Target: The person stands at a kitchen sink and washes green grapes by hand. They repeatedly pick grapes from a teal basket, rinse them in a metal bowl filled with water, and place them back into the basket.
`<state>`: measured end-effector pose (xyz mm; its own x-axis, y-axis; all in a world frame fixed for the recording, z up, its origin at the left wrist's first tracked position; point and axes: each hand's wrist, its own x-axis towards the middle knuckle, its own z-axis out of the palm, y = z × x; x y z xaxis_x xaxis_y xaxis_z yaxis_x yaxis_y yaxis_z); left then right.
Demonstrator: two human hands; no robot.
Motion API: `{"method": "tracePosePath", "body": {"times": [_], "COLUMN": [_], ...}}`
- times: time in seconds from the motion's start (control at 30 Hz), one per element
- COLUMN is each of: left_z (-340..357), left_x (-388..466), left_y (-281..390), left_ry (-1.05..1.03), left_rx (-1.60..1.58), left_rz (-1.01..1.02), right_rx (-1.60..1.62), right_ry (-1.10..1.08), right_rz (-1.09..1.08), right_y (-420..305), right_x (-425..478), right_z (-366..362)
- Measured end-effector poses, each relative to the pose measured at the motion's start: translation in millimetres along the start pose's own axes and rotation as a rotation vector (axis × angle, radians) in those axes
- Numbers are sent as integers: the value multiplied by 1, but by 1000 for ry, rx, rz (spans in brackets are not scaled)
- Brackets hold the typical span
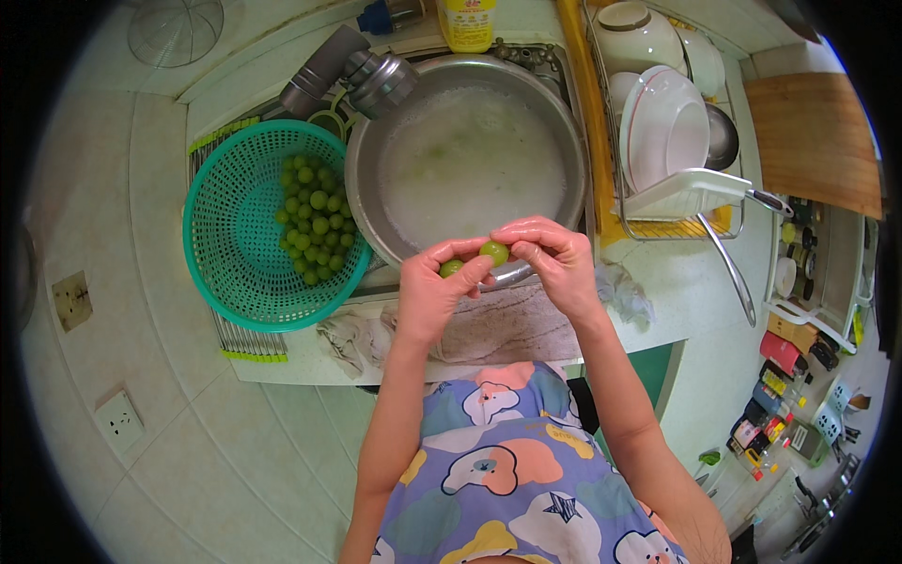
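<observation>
Above the near rim of a large metal basin (585, 190), my wet hands meet over green grapes. My left hand (438, 285) is closed around a grape (451, 268) that shows between its fingers. A second grape (494, 253) sits between the fingertips of both hands, and my right hand (553, 261) pinches its right side. Cloudy, whitish water (472, 169) fills the basin. To its left a turquoise plastic colander (236, 233) holds a heap of green grapes (318, 218) along its right side.
A grey and metal faucet (380, 77) reaches over the basin's left rim. A yellow bottle (468, 28) stands behind. A wire dish rack (676, 229) with bowls and plates is at right. A brown cloth (504, 324) lies along the counter front, a crumpled plastic bag (626, 292) beside it.
</observation>
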<state>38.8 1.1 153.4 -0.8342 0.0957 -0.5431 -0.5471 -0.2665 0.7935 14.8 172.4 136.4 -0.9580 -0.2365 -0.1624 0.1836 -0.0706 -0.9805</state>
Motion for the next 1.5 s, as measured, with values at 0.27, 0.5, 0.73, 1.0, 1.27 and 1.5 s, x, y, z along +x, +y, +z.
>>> {"method": "tracePosePath", "body": {"times": [0.27,0.5,0.73,1.0,1.27,1.5], "left_z": [17,16,14,2,6,9], "left_x": [-10,-11,-10,-14,-17,-16], "left_y": [7,6,2,2,1,10], "left_ry": [177,149,94,-93,54,88], "left_rx": [626,660,681,-83,436,678], "left_rz": [593,604,686,-55,380,543], "right_rx": [126,134,232,-109,70,-139], "right_ry": [105,43,28,121,48,-14], "right_rz": [59,214,351,-185,-4,139], "right_y": [-2,-11,-17,-22,-15,-28], "right_x": [-8,-6,-9,-11,-11,-8], "right_z": [5,-3,-2,6,-4,-7]}}
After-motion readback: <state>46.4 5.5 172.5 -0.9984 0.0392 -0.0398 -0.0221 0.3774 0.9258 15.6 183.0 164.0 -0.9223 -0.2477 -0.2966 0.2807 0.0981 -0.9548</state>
